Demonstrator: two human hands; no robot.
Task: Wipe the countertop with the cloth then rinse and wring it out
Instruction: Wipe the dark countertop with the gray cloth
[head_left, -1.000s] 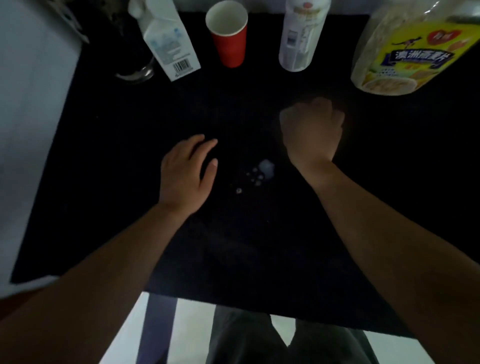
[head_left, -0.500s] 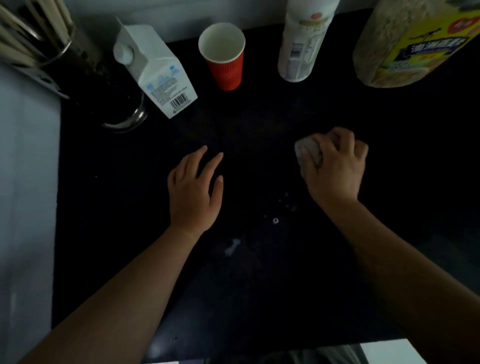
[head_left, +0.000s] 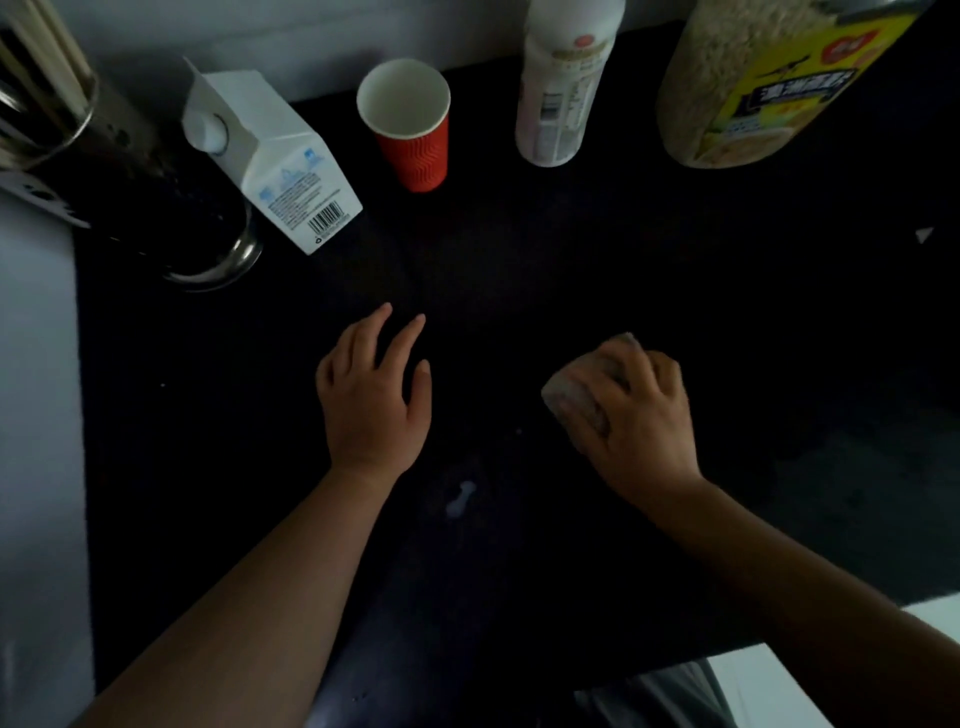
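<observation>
Black surface (head_left: 571, 260), dim light, and the right hand (head_left: 639, 421) is bearing down on a bunched pale cloth (head_left: 574, 400). Its grip is curling over the top of the wad and pinching it against the surface. Everything is hinging on one white smear (head_left: 461, 498), its long axis running roughly away from the person. The cloth is sitting beyond that smear and off to its right, clearly apart from it. The left hand (head_left: 371, 405) is lying beyond the smear on its other side, a touch closer, fingers spread and holding nothing. Since the right hand is carrying the cloth, the coming stroke is looking like a pull leftward and back toward the person, along the smear's length.
</observation>
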